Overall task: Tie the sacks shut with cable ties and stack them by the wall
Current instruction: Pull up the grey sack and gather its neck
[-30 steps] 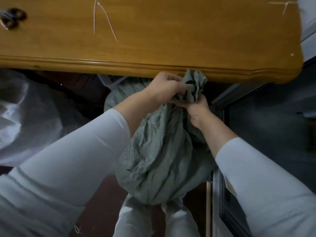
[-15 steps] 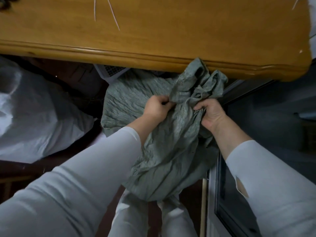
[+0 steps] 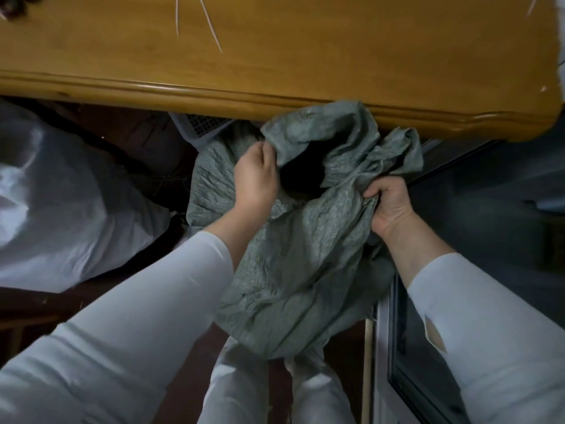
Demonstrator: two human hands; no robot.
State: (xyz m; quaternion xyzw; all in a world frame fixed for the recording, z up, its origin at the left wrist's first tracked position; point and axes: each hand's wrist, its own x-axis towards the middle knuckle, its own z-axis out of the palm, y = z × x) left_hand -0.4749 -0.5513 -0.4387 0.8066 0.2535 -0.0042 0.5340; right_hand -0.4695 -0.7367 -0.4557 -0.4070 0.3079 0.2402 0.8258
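Note:
A crumpled grey-green woven sack [image 3: 305,261] stands in front of my legs, just below the edge of the wooden table [image 3: 305,65]. Its mouth gapes open, showing a dark hollow. My left hand [image 3: 255,175] grips the left rim of the mouth. On the other side my right hand [image 3: 389,206] clutches a bunched fold of the right rim. Two white cable ties [image 3: 211,24] lie on the table top at the far side; a third cable tie [image 3: 533,6] shows at the top right corner.
A white sack [image 3: 61,209] lies on the dark floor to the left. A white perforated basket corner [image 3: 201,128] sticks out under the table behind the green sack. A glass door with a white frame [image 3: 394,347] runs along the right. A dark object [image 3: 15,4] sits at the table's top left.
The gathered neck of the green sack has come apart. My hands moved away from each other, left hand leftward and right hand rightward, and the mouth now gapes open.

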